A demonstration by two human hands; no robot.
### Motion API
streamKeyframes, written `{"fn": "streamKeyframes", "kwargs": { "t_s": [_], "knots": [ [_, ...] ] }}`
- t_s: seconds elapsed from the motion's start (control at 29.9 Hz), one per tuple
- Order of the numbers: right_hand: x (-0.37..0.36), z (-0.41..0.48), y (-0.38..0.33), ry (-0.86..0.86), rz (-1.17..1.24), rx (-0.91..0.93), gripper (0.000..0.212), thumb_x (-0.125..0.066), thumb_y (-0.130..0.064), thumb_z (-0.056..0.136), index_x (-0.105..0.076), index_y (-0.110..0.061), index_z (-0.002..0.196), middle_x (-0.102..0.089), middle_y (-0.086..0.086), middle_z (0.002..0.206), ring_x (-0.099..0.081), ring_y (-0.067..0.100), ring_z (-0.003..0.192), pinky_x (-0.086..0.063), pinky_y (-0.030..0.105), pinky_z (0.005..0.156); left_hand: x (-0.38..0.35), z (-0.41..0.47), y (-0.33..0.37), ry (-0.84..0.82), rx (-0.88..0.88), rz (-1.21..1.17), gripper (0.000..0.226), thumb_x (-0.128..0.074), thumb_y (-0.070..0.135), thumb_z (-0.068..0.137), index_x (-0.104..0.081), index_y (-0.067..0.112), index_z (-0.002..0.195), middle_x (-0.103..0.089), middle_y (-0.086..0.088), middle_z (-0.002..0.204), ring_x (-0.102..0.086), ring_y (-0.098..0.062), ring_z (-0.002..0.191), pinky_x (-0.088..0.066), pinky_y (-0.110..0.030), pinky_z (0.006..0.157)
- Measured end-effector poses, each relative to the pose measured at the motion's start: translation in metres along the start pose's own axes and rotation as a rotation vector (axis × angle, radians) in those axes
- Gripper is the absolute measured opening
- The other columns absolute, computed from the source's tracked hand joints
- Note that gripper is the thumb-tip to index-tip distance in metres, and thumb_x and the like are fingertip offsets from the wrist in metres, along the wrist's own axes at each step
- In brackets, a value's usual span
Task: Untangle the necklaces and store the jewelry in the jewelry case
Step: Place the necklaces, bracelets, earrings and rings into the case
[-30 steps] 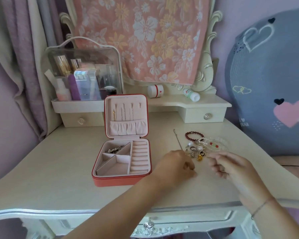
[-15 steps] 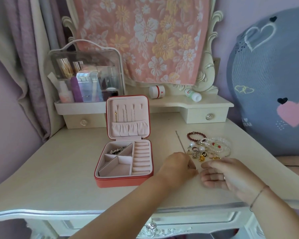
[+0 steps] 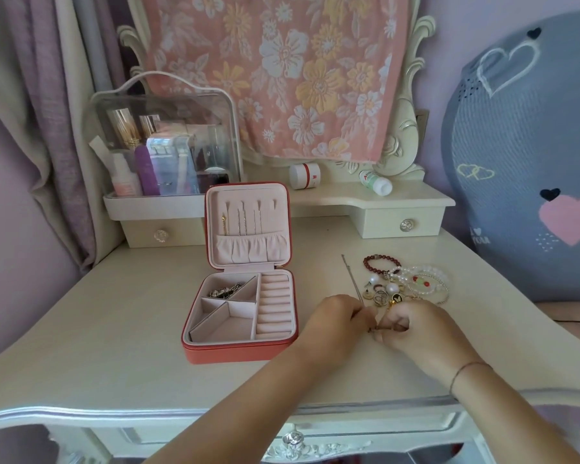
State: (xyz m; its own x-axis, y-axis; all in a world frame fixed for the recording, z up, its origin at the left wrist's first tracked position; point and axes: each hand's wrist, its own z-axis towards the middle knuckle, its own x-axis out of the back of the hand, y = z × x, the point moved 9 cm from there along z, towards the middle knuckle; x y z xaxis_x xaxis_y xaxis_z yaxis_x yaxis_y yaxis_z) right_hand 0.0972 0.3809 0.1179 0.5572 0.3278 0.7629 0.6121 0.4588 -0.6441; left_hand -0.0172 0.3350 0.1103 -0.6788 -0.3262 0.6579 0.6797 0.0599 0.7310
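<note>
While our two hands meet just right of the jewelry case (image 3: pixel 240 349), both have their fingers curled in tight. Our left hand (image 3: pixel 335 316) and our right hand (image 3: pixel 412 326) touch at the fingertips. Together they pinch the near end of a thin chain (image 3: pixel 350 279). That chain lies in a straight line on the table (image 3: pixel 114 329) and runs away from us toward the far side.

Just right of it sits a pile of jewelry (image 3: pixel 412 286) with pearls, clear beads and small gold bits, all mixed up. A red bead bracelet (image 3: pixel 380 262) lies at the far edge of the pile.

The case is open, and its lid (image 3: pixel 248 252) stands up. Some hanging chains (image 3: pixel 241 222) show inside the lid. A little silver piece (image 3: pixel 225 291) lies in the far left part of the tray.

Far left, a clear box (image 3: pixel 161 145) holds bottles. A thread band (image 3: pixel 466 370) goes round our right wrist.
</note>
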Motion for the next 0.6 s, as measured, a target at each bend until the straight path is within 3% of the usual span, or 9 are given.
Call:
{"fn": "streamKeyframes", "kwargs": {
  "t_s": [0.07, 0.2, 0.3, 0.37, 0.5, 0.6],
  "knots": [
    [-0.002, -0.001, -0.002, 0.011, -0.042, 0.034, 0.018, -0.075, -0.03, 0.079, -0.064, -0.03, 0.064, -0.061, -0.008, 0.069, -0.056, 0.008, 0.067, -0.042, 0.023, 0.061, 0.003, -0.002, 0.0, 0.033, -0.018, -0.038, 0.037, -0.05, 0.03, 0.1, -0.07, 0.001, 0.093, -0.063, -0.008, 0.086, -0.054, -0.018, 0.074, -0.039, -0.021, 0.063],
    [-0.002, -0.004, -0.001, 0.033, -0.117, 0.051, 0.017, -0.07, -0.031, 0.083, -0.06, -0.033, 0.07, -0.059, -0.012, 0.072, -0.055, 0.004, 0.071, -0.046, 0.026, 0.067, 0.01, -0.006, -0.003, 0.106, -0.032, -0.093, 0.024, -0.051, 0.021, 0.099, -0.069, 0.004, 0.099, -0.06, 0.0, 0.083, -0.05, -0.008, 0.073, -0.037, -0.014, 0.065],
    [-0.004, -0.006, -0.003, 0.035, -0.098, 0.052, 0.014, -0.069, -0.04, 0.082, -0.055, -0.037, 0.083, -0.058, -0.01, 0.074, -0.053, 0.003, 0.071, -0.042, 0.025, 0.061, 0.014, -0.009, -0.008, 0.163, -0.001, -0.156, 0.019, -0.051, 0.015, 0.097, -0.068, 0.01, 0.105, -0.056, 0.015, 0.08, -0.052, 0.001, 0.073, -0.036, -0.004, 0.065],
    [-0.006, -0.006, -0.005, 0.048, -0.109, 0.042, 0.017, -0.069, -0.046, 0.079, -0.057, -0.037, 0.087, -0.058, -0.011, 0.075, -0.052, 0.001, 0.071, -0.035, 0.022, 0.056, 0.016, -0.011, -0.01, 0.188, 0.013, -0.17, 0.018, -0.052, 0.015, 0.097, -0.068, 0.012, 0.105, -0.055, 0.015, 0.081, -0.052, 0.002, 0.073, -0.037, -0.004, 0.067],
    [-0.01, -0.004, -0.011, 0.101, -0.092, 0.058, 0.008, -0.069, -0.036, 0.082, -0.063, -0.034, 0.077, -0.059, -0.012, 0.073, -0.053, 0.002, 0.069, -0.04, 0.023, 0.058, 0.016, -0.012, -0.012, 0.197, 0.016, -0.182, 0.017, -0.053, 0.016, 0.096, -0.068, 0.014, 0.103, -0.056, 0.015, 0.081, -0.052, 0.002, 0.073, -0.036, -0.005, 0.067],
    [-0.014, -0.003, -0.014, 0.109, -0.135, 0.101, 0.005, -0.065, -0.033, 0.086, -0.064, -0.029, 0.083, -0.06, -0.012, 0.083, -0.057, 0.007, 0.076, -0.048, 0.027, 0.068, 0.016, -0.013, -0.011, 0.196, 0.013, -0.193, 0.017, -0.052, 0.016, 0.096, -0.068, 0.015, 0.103, -0.057, 0.015, 0.084, -0.053, 0.002, 0.075, -0.037, -0.005, 0.068]
  ]
}}
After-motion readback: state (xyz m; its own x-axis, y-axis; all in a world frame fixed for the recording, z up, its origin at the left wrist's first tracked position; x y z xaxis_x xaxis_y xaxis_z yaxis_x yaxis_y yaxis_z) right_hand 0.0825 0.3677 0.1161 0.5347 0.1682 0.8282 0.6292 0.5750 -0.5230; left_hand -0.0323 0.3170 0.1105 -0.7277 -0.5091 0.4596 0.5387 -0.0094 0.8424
